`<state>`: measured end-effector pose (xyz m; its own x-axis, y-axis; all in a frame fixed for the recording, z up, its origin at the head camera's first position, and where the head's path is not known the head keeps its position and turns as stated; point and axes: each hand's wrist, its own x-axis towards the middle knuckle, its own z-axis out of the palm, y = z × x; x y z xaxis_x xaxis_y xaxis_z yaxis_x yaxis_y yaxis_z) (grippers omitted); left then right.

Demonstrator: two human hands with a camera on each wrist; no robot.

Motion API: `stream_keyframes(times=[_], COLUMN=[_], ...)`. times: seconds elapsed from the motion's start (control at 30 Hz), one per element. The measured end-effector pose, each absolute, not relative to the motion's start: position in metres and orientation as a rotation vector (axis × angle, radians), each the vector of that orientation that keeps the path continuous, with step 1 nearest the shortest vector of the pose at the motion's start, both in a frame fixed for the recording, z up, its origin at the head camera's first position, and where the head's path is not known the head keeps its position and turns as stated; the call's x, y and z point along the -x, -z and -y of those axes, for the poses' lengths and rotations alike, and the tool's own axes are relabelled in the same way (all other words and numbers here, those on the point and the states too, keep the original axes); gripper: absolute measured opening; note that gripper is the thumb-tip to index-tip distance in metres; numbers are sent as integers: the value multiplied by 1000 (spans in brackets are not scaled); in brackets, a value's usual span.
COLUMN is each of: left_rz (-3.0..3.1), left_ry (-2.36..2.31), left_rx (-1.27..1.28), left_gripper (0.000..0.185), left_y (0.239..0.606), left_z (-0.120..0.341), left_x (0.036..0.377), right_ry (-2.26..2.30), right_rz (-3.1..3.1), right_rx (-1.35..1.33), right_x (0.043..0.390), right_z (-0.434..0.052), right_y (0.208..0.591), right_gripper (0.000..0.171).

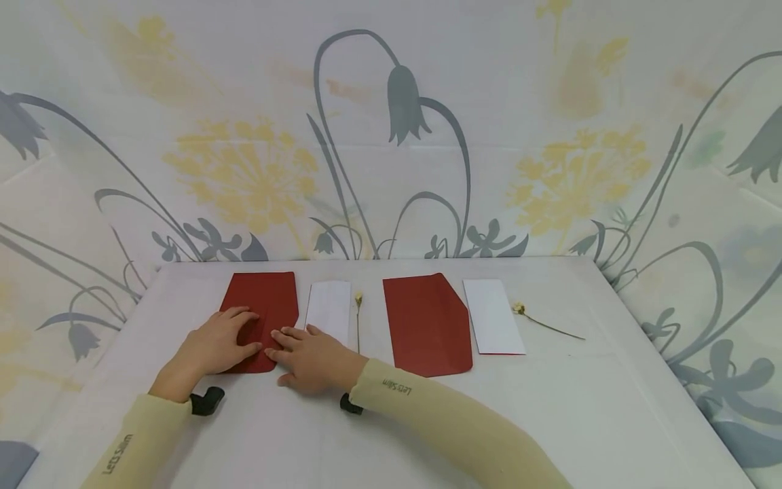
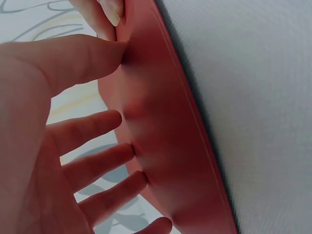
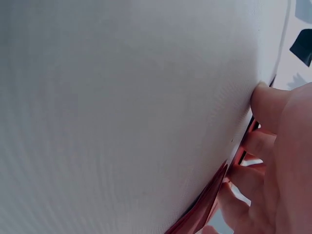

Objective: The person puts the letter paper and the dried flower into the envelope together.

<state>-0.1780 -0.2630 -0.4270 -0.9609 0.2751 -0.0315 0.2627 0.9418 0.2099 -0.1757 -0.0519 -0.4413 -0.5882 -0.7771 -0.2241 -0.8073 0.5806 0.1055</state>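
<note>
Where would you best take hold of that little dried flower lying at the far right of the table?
Probably by the thin stem of the dried flower, pinched near its middle from above. It lies flat on the table, apart from the white card, with bare cloth on both sides. The small pale head at its left end looks fragile, so leave that alone.

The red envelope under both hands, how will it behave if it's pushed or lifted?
The red envelope looks thin and flat, so probably light and floppy. The left hand presses on it with fingers spread, and the right hand touches its edge; unpinned, it would likely slide easily on the smooth white table.
</note>
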Motion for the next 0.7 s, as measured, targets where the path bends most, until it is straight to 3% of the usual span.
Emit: stream_keyframes(times=[0.43,0.7], left_rz=[-3047,-3058], left_ry=[-422,-468], left_rx=[-485,-578], left_gripper=[49,27], left_y=[429,429], left_z=[265,263], left_x=[178,180], right_ry=[-345,-348], right_rz=[-2655,-2653], right_rx=[1335,1323], right_x=[175,176], right_z=[56,56], right_y=[440,438], right_gripper=[59,59])
